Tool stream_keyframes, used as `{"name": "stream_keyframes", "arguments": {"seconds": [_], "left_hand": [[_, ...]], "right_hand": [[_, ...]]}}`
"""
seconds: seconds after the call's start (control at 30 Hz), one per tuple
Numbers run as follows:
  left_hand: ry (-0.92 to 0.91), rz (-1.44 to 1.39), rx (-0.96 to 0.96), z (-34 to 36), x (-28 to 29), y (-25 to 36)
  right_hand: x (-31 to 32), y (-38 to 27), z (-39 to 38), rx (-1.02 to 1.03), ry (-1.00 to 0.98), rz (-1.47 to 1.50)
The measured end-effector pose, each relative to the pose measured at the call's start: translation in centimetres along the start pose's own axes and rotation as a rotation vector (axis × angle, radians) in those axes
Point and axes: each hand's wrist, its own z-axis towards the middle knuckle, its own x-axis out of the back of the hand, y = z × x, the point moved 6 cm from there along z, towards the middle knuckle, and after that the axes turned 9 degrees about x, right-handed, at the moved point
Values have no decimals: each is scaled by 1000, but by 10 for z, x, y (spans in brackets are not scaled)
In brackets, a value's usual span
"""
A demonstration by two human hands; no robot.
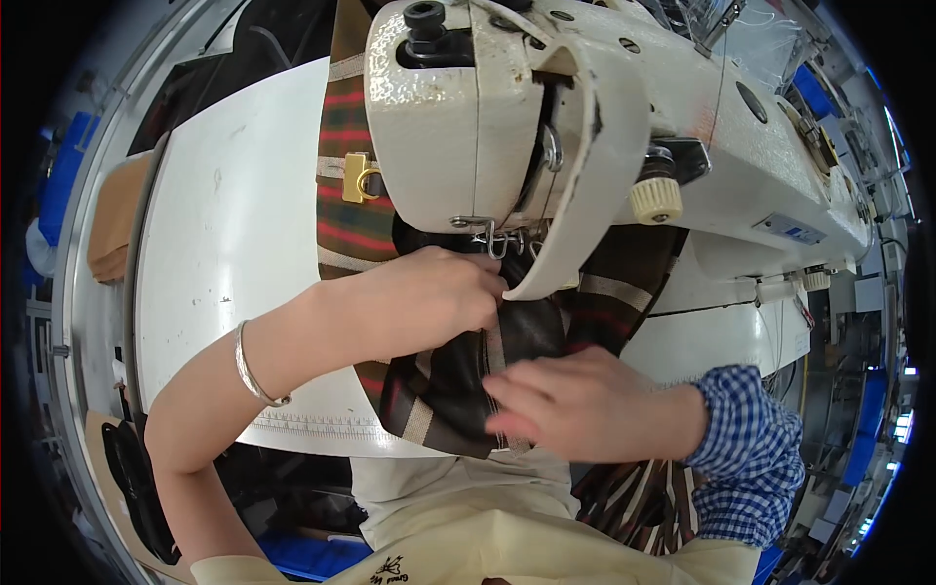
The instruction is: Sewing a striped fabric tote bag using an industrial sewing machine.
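Note:
A striped fabric bag piece (356, 229) in brown, green and red, with tan bands and black lining, lies under the head of a white sewing machine (434, 127). A gold metal clasp (356, 177) shows on its left part. My left hand (444, 297) is curled on the piece close by the presser foot (499, 239), gripping it; the fingertips are partly hidden behind the machine's curved white guard (585, 175). Nearer to me, my right hand (585, 405) hovers at or just over the black lining, thumb and fingers apart, slightly blurred. Whether it touches cannot be made out.
The white table (224, 214) has a ruler scale (317, 421) along its front edge. A cream tension knob (657, 198) juts from the machine. Brown pieces (119, 219) sit beyond the table's left edge. More striped fabric (639, 502) hangs below at the right.

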Motion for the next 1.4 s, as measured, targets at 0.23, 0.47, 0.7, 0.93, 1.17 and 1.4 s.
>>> {"name": "stream_keyframes", "arguments": {"seconds": [0.23,0.47,0.7,0.93,1.17,1.4], "left_hand": [[-113,87,24,9,1,-5],[6,91,-45,10,-6,-4],[-233,-19,209,15,-9,-7],[213,349,216,-26,-30,31],[249,201,384,-39,-34,32],[215,228,443,-39,-29,30]], "right_hand": [[-19,15,36,411,-295,-459],[-32,9,26,683,-414,-620],[-30,12,19,482,-151,-662],[-27,17,7,76,-286,-190],[-17,11,-14,-30,-120,-164],[-35,6,-11,81,-133,-455]]}}
